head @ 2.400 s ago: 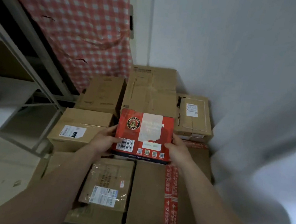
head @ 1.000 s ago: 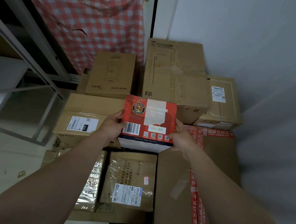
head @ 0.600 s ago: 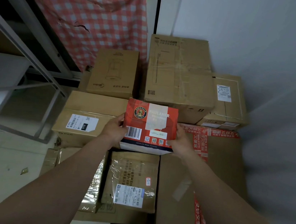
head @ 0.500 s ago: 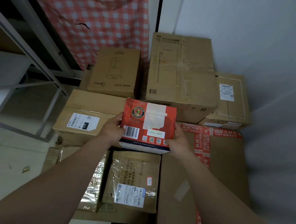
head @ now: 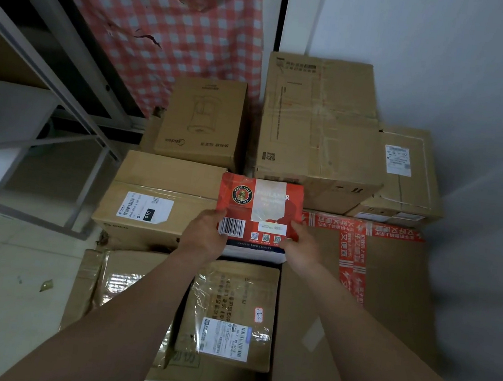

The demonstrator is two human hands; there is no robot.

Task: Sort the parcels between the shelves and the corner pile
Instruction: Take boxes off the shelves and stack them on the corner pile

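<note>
Corner pile: taped box (head: 388,304) at right, tall box (head: 317,119) behind, labelled box (head: 159,197) at left, wrapped parcel (head: 228,308) nearest. The red carton (head: 261,204) sits at the pile's middle, between the labelled and taped boxes and in front of the tall box. The left hand (head: 205,238) grips its near-left corner, thumb beside the barcode. The right hand (head: 301,249) grips its near-right corner, thumb on top. The other fingers curl beneath, hidden.
</note>
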